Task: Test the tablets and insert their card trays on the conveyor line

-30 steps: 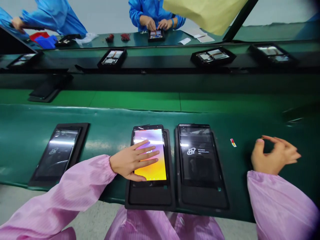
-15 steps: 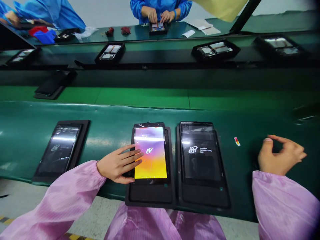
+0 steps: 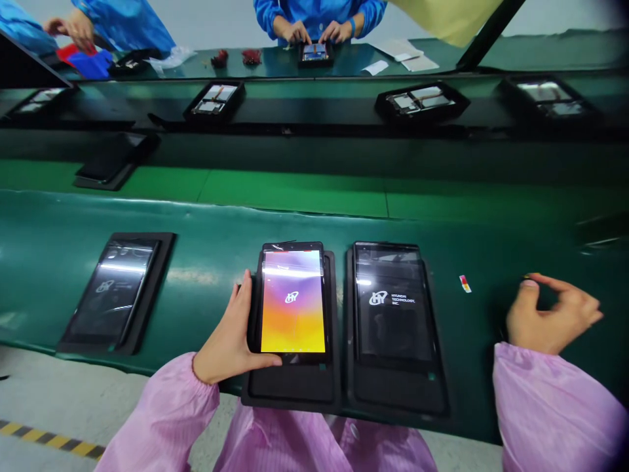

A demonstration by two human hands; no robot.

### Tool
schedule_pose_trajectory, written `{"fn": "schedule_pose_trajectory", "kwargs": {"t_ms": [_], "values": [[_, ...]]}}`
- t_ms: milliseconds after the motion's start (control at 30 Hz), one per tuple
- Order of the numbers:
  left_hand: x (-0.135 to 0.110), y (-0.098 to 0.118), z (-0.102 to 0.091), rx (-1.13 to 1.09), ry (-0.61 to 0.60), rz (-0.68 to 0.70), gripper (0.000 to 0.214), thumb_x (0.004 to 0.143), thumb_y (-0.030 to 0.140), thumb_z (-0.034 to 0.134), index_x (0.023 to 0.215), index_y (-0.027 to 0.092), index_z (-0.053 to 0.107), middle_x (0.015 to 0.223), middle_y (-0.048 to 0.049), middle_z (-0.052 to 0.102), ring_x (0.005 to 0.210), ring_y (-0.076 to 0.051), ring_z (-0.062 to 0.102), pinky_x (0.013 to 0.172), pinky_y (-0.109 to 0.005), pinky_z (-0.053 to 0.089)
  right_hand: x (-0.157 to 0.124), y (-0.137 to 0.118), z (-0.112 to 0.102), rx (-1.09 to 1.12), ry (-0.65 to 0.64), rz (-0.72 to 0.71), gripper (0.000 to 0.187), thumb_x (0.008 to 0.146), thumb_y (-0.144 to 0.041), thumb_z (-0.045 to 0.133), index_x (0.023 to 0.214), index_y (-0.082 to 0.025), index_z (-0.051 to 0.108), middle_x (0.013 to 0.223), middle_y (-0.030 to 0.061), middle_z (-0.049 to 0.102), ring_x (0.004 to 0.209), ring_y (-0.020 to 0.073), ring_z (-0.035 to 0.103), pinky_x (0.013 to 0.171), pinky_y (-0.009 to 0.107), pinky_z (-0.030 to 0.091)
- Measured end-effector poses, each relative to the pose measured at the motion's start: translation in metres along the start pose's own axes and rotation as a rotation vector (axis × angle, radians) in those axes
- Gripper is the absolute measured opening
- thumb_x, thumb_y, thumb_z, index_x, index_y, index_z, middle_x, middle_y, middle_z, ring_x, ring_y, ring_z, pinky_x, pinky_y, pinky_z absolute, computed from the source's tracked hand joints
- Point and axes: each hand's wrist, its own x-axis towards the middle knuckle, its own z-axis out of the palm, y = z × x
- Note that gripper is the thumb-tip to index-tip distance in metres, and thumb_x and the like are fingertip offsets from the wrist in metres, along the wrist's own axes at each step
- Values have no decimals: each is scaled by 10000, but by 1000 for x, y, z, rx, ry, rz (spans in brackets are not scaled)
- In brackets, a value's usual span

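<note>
Pretty sure this is an electronics assembly line in a factory

Long green conveyor belt running through, black trays carrying tablets, a lit tablet showing a colour screen, a co-worker in a blue smock across the line, pink striped sleeves up close, yellow-and-black tape on the floor, so yeah, production floor

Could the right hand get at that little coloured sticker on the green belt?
Probably yes: the right hand hovers just beside the sticker, and the nearest black tray lies beyond it, not between them.
</note>
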Motion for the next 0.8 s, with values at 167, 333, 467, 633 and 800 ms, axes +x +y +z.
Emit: {"fn": "schedule_pose_trajectory", "kwargs": {"t_ms": [167,333,467,633,800], "values": [[-2,-3,8,-39,-42,-6,1509,493,742,749,1488,163,-225,1564,-306,32,1432,-474,98,1116,-709,82,-2,-29,-8,-2,-21,-236,294,747,-373,549,971,-218,657,1097,126,645,1114,353,557,928,583,341],[1,-7,6,-78,-44,45,1508,468,782,712,1498,164,-200,1549,-331,13,1425,-493,62,1101,-724,59,-23,-143,-31,173,-495,-848,388,882,-387,548,1247,-265,590,1354,116,529,1241,329,476,1006,528,343],[-4,-5,6,-60,-42,54,1532,459,798,700,1487,131,-219,1539,-352,-3,1428,-489,61,1098,-723,67,-45,-221,-39,311,-729,-1222,405,907,-397,552,1292,-271,563,1383,90,534,1278,281,439,1073,485,304],[8,5,-5,22,44,133,1222,722,733,582,1520,105,-97,1570,-287,32,1459,-425,47,1125,-682,21,-42,-226,-40,284,-682,-1208,422,915,-417,544,1306,-258,551,1392,85,531,1308,260,425,1099,464,285],[48,17,-13,290,-62,480,888,829,678,489,1521,204,197,1564,-161,259,1445,-351,241,1146,-633,-59,-25,-154,-39,229,-495,-778,363,943,-390,463,1252,-263,604,1356,103,557,1272,299,479,1063,535,306]]}}
